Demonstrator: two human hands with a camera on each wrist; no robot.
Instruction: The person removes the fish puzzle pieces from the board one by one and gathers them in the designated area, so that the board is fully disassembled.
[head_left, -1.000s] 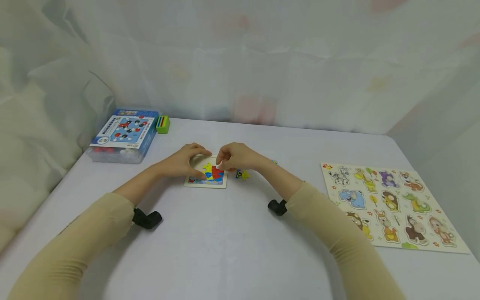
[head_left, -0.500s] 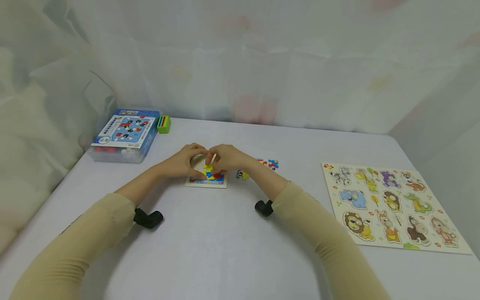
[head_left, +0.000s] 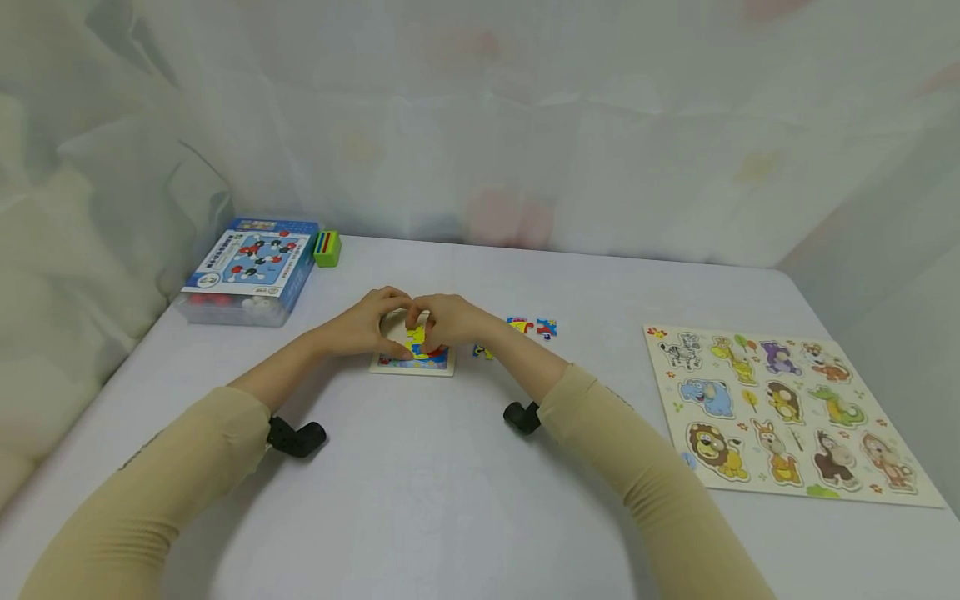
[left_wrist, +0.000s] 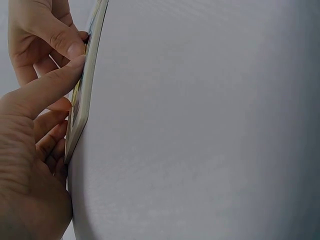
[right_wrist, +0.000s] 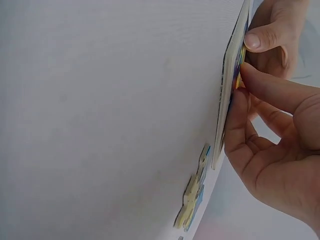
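Note:
A small jigsaw tray point(head_left: 412, 372) with a pale rim lies on the white table, partly filled with blue, yellow and red pieces. My left hand point(head_left: 362, 323) holds its left side, thumb resting on the picture and fingers at the far edge. Over the tray's middle, my right hand point(head_left: 452, 321) pinches a jigsaw piece point(right_wrist: 239, 81) against the picture. Most of that piece is hidden by the fingers; some yellow shows in the right wrist view. The left thumb lies right beside the right fingertips.
Loose jigsaw pieces point(head_left: 520, 325) lie right of the tray, partly behind the right forearm. A large animal puzzle board point(head_left: 802, 417) is at the right. A boxed molecule set point(head_left: 251, 271) and a green block point(head_left: 327, 249) stand at the back left.
My right hand has moved left and down from the tray's right side to its middle, carrying the piece. More loose pieces have come into sight. The left hand has stayed put.

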